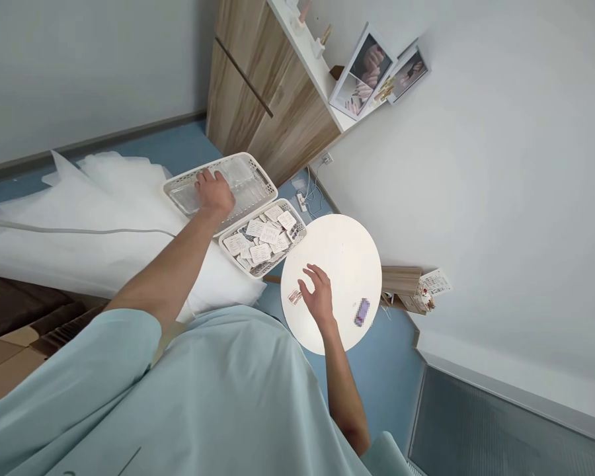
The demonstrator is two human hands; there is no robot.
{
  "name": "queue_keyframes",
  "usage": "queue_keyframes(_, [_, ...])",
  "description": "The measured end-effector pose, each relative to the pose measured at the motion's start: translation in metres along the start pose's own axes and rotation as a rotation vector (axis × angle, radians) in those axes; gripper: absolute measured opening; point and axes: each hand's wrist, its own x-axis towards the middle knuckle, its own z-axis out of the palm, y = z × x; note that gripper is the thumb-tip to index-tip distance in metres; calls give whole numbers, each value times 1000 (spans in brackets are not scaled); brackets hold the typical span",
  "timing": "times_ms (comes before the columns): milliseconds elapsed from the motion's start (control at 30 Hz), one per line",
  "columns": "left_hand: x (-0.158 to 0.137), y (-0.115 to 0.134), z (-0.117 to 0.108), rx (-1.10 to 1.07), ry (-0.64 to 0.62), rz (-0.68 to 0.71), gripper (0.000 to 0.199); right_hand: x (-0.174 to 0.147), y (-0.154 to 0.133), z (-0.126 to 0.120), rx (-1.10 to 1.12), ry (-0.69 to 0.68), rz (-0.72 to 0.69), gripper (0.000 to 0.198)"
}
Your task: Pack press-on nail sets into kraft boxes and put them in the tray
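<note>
My left hand (215, 194) is over the larger white basket (268, 187), its bent fingers apart and resting on clear plastic bags (242, 173). Its thumb is hidden, and I see nothing lifted in it. Beside that basket, a smaller white basket (300, 233) holds a pile of white printed cards (269, 233). Over the round white table (344, 244), my right hand (318, 294) is open, thumb and fingers spread. Close to its thumb lies a small packet with reddish marks (295, 297). A purple item (361, 313), blurred out, is on the table's right side.
White translucent sheeting (104, 218) spreads out left of the baskets, with a grey cable across it. A wooden cabinet (268, 86) carries framed pictures (364, 69). A power strip (301, 201) lies on the blue floor behind the table; a small wooden shelf (401, 281) stands right.
</note>
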Motion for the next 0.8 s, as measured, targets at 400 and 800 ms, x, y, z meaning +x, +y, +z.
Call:
queue_keyframes(400, [7, -7, 8, 183, -95, 28, 107, -10, 4, 4, 27, 19, 42, 29])
queue_keyframes(800, [-91, 42, 45, 20, -110, 271, 101, -16, 10, -10, 216, 96, 105, 34])
